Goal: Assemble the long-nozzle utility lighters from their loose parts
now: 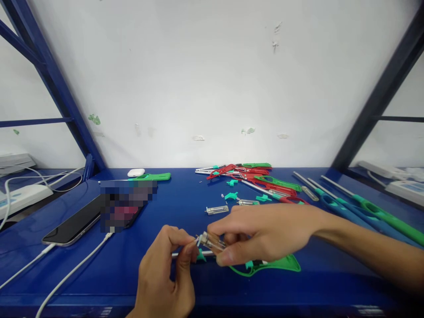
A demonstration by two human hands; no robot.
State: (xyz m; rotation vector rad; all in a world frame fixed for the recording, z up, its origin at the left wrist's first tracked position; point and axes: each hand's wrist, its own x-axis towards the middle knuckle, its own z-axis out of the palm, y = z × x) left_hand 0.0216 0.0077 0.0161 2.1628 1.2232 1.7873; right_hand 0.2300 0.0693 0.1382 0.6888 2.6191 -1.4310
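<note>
My right hand [261, 234] pinches a small clear cylinder with a metal tip [212, 241] between thumb and fingers. My left hand [165, 274] pinches the other end of the same small part, over a thin metal rod [185, 254] with a teal piece [200, 256]. Under my right hand lies a green lighter shell [278, 265] on the blue bench [185, 194]. Both hands are closed around the small parts near the front edge.
A heap of red and green lighter shells [255, 174] with loose teal clips and clear cylinders [217, 210] lies behind. Long green and blue lighters [364, 207] lie at the right. A phone [76, 225] on a white cable [73, 271] and a white earbud case [135, 172] sit left.
</note>
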